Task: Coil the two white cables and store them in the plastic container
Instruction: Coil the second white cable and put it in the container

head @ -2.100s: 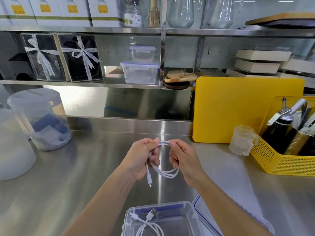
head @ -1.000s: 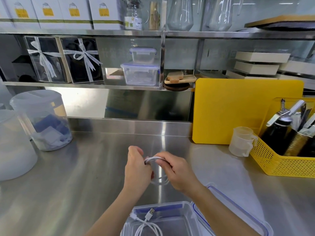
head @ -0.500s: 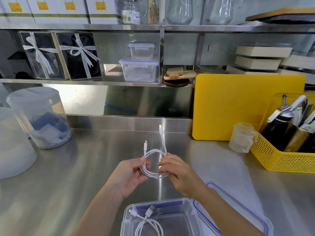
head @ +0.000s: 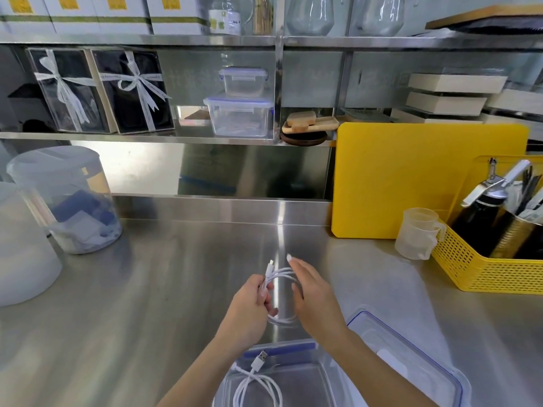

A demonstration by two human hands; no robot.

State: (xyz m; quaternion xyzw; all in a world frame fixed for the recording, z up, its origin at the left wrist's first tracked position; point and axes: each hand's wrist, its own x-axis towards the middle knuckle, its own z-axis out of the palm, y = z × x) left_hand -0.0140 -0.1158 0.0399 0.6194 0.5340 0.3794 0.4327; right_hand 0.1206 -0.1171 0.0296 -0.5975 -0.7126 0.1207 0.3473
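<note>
A coiled white cable (head: 282, 274) hangs in the air above the steel counter, both plug ends sticking up. My left hand (head: 252, 304) pinches the coil at its left side. My right hand (head: 313, 295) lies against the coil's right side with its fingers extended; its grip is partly hidden. Below them, at the bottom edge, stands the clear plastic container (head: 324, 374) with a blue-trimmed rim. Inside it lies the other white cable (head: 258, 383), coiled, its USB plug pointing up.
The container's lid (head: 411, 362) lies just right of it. A yellow cutting board (head: 417, 177) leans on the back wall, with a small measuring cup (head: 417, 233) and a yellow basket (head: 493, 265) of utensils at right. Two lidded tubs (head: 61, 201) stand at left.
The coil has been tidied into a tighter loop and carried slightly right and lower. My right hand's fingers have opened out along the coil; my left hand keeps its pinch.
</note>
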